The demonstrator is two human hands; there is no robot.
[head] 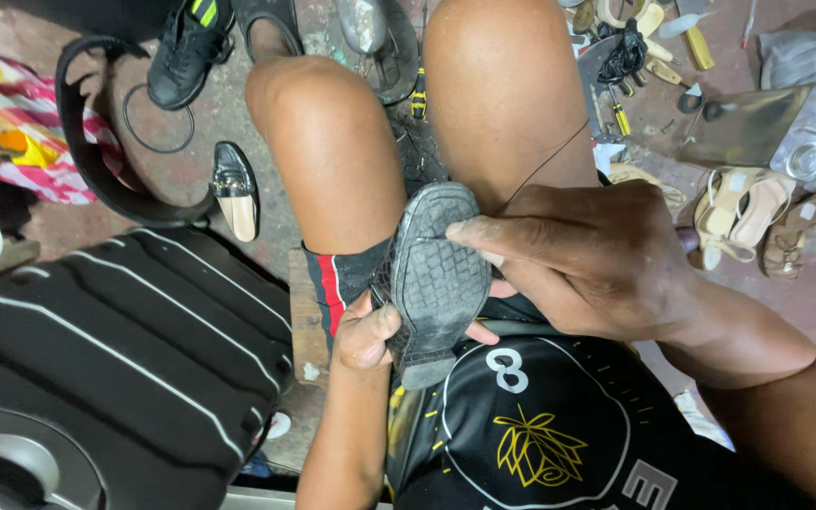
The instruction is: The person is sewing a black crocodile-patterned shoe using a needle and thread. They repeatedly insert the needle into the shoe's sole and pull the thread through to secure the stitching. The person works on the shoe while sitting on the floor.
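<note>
Both hands are clamping a worn grey shoe [434,283] sole-up over the lap: left hand [365,332] gripping at seven o'clock, right hand [583,255] fingers pinching at three, steadying it.

Shoe-repair workshop: scattered shoes [236,189], tools [621,118], soles [651,19].

Shoe [434,279]: dark, worn, dusty grey rubber sole with diamond tread facing up, toe pointing away, heel toward torso, resting over lap between thighs; thin thread [545,168] running from it.
</note>
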